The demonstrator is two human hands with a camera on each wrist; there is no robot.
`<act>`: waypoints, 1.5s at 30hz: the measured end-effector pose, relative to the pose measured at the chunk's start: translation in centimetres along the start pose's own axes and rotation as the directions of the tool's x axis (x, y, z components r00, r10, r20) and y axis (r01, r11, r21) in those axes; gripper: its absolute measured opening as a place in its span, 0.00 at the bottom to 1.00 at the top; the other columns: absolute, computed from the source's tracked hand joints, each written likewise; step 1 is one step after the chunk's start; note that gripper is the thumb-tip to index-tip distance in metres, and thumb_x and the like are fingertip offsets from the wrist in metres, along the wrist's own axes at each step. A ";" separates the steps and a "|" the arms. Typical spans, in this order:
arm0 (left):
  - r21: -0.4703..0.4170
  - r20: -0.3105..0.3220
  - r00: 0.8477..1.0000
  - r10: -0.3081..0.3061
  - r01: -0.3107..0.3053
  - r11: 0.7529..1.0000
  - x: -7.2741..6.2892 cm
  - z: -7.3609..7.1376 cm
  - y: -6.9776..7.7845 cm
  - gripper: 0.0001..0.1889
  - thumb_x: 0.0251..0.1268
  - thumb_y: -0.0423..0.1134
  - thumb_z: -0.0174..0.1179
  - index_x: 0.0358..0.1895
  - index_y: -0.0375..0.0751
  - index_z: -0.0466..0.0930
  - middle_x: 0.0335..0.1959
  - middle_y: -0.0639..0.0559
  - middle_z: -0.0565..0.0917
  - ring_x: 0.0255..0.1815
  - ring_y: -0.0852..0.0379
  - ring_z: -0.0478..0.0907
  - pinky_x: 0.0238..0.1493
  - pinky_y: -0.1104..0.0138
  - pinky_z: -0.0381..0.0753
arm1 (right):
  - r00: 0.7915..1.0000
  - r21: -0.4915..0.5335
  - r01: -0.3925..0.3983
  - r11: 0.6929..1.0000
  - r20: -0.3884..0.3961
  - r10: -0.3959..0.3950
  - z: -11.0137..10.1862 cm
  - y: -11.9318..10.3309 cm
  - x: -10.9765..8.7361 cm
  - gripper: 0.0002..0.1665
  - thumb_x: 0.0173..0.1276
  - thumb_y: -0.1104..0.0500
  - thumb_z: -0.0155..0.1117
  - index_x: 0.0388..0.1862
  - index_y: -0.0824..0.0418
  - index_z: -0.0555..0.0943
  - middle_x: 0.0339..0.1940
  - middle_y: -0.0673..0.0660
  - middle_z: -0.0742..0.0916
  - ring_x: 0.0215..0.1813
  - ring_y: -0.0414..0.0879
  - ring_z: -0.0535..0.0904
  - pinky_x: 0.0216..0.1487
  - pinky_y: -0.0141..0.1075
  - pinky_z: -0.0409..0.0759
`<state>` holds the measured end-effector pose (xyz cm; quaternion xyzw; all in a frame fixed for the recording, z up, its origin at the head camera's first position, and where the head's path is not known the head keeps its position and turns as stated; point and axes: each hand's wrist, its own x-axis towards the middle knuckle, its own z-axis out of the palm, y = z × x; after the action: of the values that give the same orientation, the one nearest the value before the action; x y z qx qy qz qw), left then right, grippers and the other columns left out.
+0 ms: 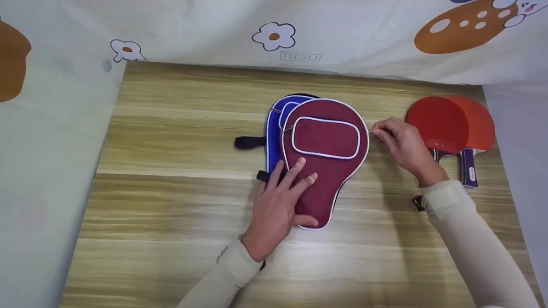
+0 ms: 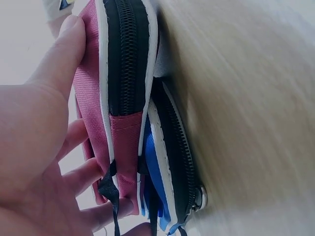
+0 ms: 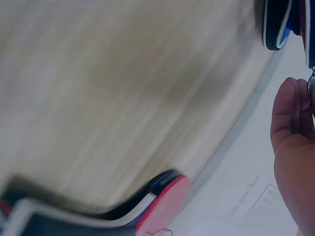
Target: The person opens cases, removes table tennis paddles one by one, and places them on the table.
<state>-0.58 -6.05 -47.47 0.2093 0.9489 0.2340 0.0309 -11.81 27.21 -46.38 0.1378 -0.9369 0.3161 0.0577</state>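
A maroon paddle case (image 1: 325, 137) with white piping and a front pocket lies on top of a blue paddle case (image 1: 272, 128). My left hand (image 1: 278, 205) rests on the lower part of the maroon case, fingers spread, with the thumb near its narrow end. At the case's right edge my right hand (image 1: 402, 145) pinches a small metal zipper pull (image 1: 370, 131); its ring (image 3: 311, 83) shows at the fingertips in the right wrist view. The left wrist view shows the maroon case's black zipper (image 2: 128, 54) closed along the visible stretch.
Two red table tennis paddles (image 1: 436, 124) lie overlapped at the right, beside my right forearm. A black strap (image 1: 250, 142) sticks out left of the blue case. A small black piece (image 1: 418, 203) lies by my right cuff. A patterned curtain (image 1: 192, 34) hangs behind the wooden table (image 1: 171, 192).
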 end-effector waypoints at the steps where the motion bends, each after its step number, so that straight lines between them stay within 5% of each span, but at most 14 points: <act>1: -0.003 -0.003 1.000 0.001 -0.001 1.000 0.0 0.0 0.0 0.50 0.37 0.74 0.69 0.73 0.71 0.69 0.83 0.62 0.59 0.84 0.41 0.54 0.63 0.35 0.77 | 1.000 -0.009 0.005 1.000 0.000 -0.005 0.0 0.0 -0.5 0.05 0.69 0.67 0.67 0.42 0.66 0.86 0.38 0.59 0.88 0.41 0.26 0.73 0.46 0.13 0.69; 10: 0.009 -0.012 1.000 0.019 -0.019 1.000 -0.4 0.4 -0.1 0.50 0.41 0.74 0.66 0.75 0.71 0.67 0.84 0.62 0.55 0.87 0.42 0.45 0.66 0.36 0.75 | 0.997 -0.048 0.058 0.997 0.055 -0.055 0.8 -0.8 -4.7 0.04 0.68 0.66 0.69 0.40 0.63 0.87 0.37 0.54 0.89 0.42 0.40 0.82 0.50 0.15 0.72; 20: 0.017 -0.024 0.999 0.031 -0.031 0.999 -0.7 0.2 0.0 0.49 0.43 0.73 0.66 0.75 0.69 0.67 0.84 0.59 0.57 0.86 0.43 0.47 0.68 0.41 0.75 | 0.975 0.016 0.208 0.978 0.078 -0.209 2.4 -3.1 -7.3 0.08 0.62 0.70 0.72 0.39 0.61 0.86 0.35 0.48 0.87 0.38 0.36 0.81 0.44 0.18 0.75; 26: 0.024 -0.017 0.999 0.039 -0.039 0.999 -0.7 0.0 -0.1 0.46 0.48 0.73 0.62 0.76 0.68 0.67 0.84 0.59 0.57 0.86 0.42 0.48 0.70 0.42 0.73 | 0.964 0.061 0.228 0.972 0.124 -0.234 3.6 -4.4 -8.4 0.09 0.64 0.69 0.72 0.41 0.59 0.87 0.38 0.46 0.87 0.41 0.35 0.82 0.48 0.19 0.77; 36: 0.024 -0.017 0.999 0.037 -0.036 0.999 -0.6 0.0 -0.1 0.43 0.52 0.72 0.58 0.76 0.69 0.66 0.84 0.60 0.58 0.86 0.43 0.49 0.64 0.45 0.78 | 0.902 0.114 0.355 0.928 0.219 -0.372 5.4 -6.9 -10.8 0.08 0.65 0.65 0.72 0.42 0.56 0.88 0.40 0.46 0.87 0.44 0.37 0.84 0.51 0.24 0.82; 45: 0.017 -0.033 0.998 0.048 -0.048 0.999 -0.7 0.0 -0.1 0.42 0.53 0.72 0.58 0.76 0.68 0.67 0.83 0.58 0.59 0.86 0.41 0.50 0.69 0.41 0.74 | 0.891 0.216 0.339 0.915 0.239 -0.387 7.0 -8.3 -13.1 0.07 0.66 0.65 0.71 0.41 0.56 0.89 0.37 0.45 0.87 0.40 0.35 0.84 0.46 0.22 0.81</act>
<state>-0.04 -6.42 -47.53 0.2283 0.9460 0.2303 0.0079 2.97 19.49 -49.73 0.3580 -0.8630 0.3555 -0.0273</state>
